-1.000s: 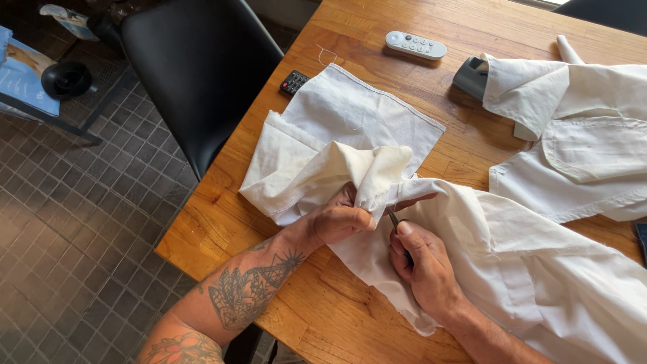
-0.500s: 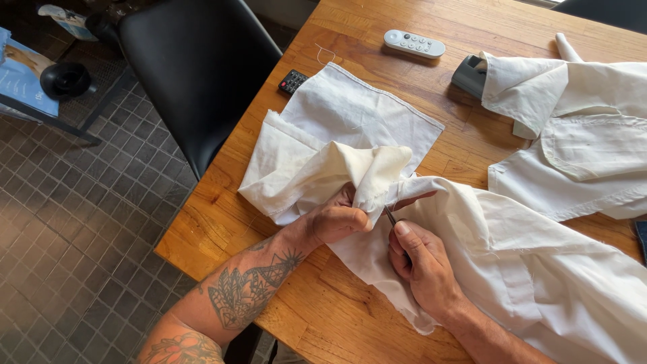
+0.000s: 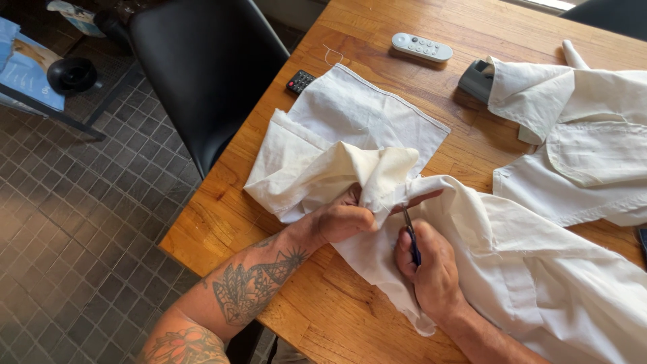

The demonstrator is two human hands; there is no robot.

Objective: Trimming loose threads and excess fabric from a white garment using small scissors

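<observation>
White cloth [image 3: 350, 168] bunched in left hand [image 3: 347, 219]; right hand [image 3: 431, 269] grips seam ripper [image 3: 410, 236].

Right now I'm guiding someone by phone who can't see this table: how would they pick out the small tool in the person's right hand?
Start at the wooden table and the heap of white fabric across it. Where the left hand bunches the cloth, the right hand holds a slim seam-ripping tool with a blue handle, tip toward the bunched cloth. It is the only blue, thin item among the pale cloth.
</observation>
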